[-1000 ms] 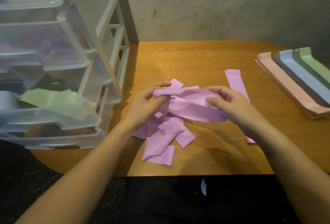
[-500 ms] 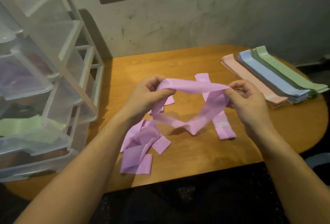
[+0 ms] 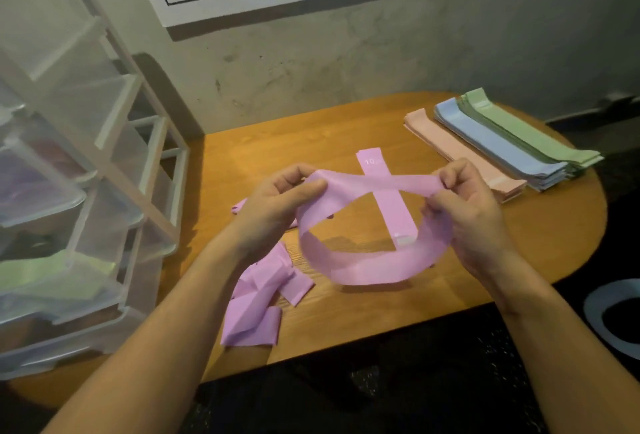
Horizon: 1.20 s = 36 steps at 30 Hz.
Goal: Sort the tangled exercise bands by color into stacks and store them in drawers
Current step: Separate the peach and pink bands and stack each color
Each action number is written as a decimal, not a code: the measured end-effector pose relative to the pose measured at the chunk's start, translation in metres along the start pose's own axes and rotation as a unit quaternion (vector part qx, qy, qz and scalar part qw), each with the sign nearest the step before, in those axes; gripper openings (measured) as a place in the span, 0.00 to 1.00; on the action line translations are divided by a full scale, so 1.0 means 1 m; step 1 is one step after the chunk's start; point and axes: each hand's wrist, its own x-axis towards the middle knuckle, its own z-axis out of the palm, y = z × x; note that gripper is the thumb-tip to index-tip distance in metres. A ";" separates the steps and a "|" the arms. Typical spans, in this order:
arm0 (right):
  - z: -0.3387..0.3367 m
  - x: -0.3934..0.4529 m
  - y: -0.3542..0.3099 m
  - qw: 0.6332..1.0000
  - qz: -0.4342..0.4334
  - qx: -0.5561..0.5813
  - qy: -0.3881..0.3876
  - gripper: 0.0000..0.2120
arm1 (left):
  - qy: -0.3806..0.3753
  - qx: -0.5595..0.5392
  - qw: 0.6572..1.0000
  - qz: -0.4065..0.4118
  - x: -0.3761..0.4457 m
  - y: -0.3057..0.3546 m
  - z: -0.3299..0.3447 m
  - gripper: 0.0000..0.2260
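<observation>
Dead center of the frame, a purple band (image 3: 377,260) is held up as an open loop just above the wooden table (image 3: 346,128); left hand (image 3: 277,205) pinches its left end between thumb and curled fingers, right hand (image 3: 464,205) pinches the right end the same way. The loop's long axis runs left to right between the two hands, and the slack sags toward the bottom of the frame. Directly behind it one flat purple band (image 3: 386,191) lies running away from the camera, so I'd guess the held one gets turned to match and laid on top; the right hand is nearer. Counts: one purple tangle (image 3: 259,295) at lower left, can't tell how many bands; three sorted stacks (image 3: 498,153) at upper right (pink, blue, green); one drawer unit (image 3: 62,191) on the left.
</observation>
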 end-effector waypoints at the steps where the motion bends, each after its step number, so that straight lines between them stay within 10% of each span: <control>1: -0.002 -0.001 -0.001 1.000 -0.008 -0.020 -0.013 0.12 | 0.006 -0.013 1.000 0.005 0.000 0.001 0.001 0.04; 18: -0.016 -0.011 -0.019 0.983 0.064 0.123 -0.120 0.11 | 0.085 0.025 0.996 -0.017 -0.001 -0.002 -0.009 0.03; 27: 0.004 -0.011 -0.018 0.966 0.225 -0.017 -0.123 0.14 | 0.107 -0.073 0.991 0.014 -0.003 -0.013 -0.016 0.06; 36: 0.018 -0.016 -0.019 0.969 0.200 -0.015 -0.146 0.03 | 0.090 -0.120 0.988 0.016 0.004 -0.020 -0.009 0.07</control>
